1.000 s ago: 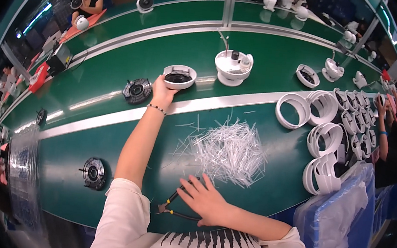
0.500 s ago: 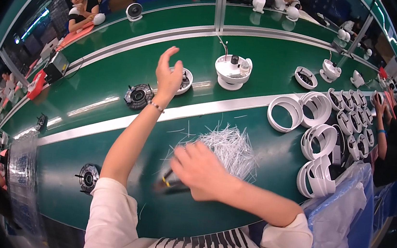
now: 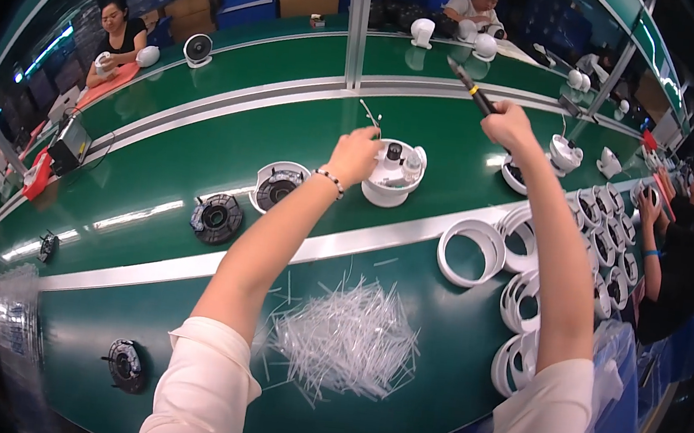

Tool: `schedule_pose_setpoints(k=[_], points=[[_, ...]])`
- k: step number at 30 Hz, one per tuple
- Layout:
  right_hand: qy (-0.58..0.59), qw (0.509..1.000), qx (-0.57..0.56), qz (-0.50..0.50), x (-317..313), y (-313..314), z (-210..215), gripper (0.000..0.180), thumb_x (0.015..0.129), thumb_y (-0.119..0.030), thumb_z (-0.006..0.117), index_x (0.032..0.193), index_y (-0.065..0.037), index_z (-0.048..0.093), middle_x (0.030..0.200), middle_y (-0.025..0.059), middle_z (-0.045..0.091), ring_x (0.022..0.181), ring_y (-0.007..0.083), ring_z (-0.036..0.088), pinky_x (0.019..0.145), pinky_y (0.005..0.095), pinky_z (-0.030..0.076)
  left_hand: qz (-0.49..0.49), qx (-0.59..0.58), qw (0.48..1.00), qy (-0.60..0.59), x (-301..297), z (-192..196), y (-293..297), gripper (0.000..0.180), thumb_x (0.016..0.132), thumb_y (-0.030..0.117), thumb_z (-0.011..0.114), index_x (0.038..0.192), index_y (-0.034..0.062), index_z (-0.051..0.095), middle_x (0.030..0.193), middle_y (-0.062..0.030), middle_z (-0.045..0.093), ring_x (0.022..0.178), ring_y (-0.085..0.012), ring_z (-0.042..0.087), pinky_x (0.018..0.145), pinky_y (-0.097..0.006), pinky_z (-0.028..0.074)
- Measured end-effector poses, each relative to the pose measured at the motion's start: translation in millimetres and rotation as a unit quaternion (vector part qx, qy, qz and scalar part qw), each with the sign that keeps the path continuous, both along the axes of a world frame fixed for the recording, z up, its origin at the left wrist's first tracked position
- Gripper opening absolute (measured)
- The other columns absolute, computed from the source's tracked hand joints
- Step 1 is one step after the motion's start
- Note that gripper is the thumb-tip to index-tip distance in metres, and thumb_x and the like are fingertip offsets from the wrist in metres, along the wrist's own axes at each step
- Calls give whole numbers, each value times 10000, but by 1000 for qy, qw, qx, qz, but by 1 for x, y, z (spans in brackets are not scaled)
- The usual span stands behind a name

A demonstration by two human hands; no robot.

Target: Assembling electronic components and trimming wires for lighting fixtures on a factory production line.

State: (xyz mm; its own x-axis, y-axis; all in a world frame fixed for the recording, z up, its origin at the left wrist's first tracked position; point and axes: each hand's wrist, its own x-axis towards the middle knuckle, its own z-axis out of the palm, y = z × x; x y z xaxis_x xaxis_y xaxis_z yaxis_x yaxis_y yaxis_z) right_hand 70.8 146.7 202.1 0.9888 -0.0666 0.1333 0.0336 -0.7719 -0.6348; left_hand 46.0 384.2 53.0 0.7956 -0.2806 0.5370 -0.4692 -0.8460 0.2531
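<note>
My left hand [image 3: 355, 156] reaches over the conveyor, fingers closed on thin wires [image 3: 372, 116] at the left edge of a white fan base [image 3: 386, 194]. Inside this round base stand a black cylinder and a clear part. My right hand [image 3: 509, 125] is raised to the right and grips black pliers [image 3: 479, 98] with a yellow band, tip pointing up and left. Left of the base lie a white ring housing [image 3: 268, 176] with a black part inside and a black round motor part [image 3: 216, 218]. The fingertips are partly hidden.
A heap of thin white plastic strips [image 3: 344, 339] covers the near table's middle. White rings [image 3: 472, 253] crowd its right side. Another black part [image 3: 127, 364] lies at the left. A metal post [image 3: 357, 27] rises beyond the belt. Co-workers sit across and at right.
My left hand has moved right from above the ring housing to the fan base's wires. My right hand has lifted the pliers from beside the strips, up and right. The view has shifted.
</note>
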Motion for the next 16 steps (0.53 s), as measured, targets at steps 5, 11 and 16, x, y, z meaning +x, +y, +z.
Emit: schedule_pose_setpoints(k=[5, 11, 16], points=[[158, 937, 277, 143, 30, 7, -24, 419, 576, -50, 442, 988, -14, 507, 1005, 90, 560, 844, 209, 569, 719, 403, 457, -10, -116, 991, 60, 32, 4, -1, 107, 647, 63, 591, 729, 28, 651, 713, -135, 617, 663, -271, 597, 642, -325, 482], [105, 683, 689, 221, 41, 20, -52, 409, 653, -73, 397, 1051, 24, 401, 1029, 182, 484, 960, 372, 509, 847, 506, 411, 7, -90, 988, 124, 43, 23, -4, 134, 648, 151, 672, 715, 35, 660, 698, -158, 613, 662, -300, 592, 667, -343, 481], [34, 980, 161, 112, 77, -1, -54, 383, 690, -125, 498, 1055, -110, 384, 1009, 147, 494, 808, 293, 570, 764, 489, 463, -9, 0, 987, 160, 50, 30, -4, 155, 666, 158, 657, 739, 21, 654, 704, -176, 615, 670, -274, 603, 665, -334, 482]])
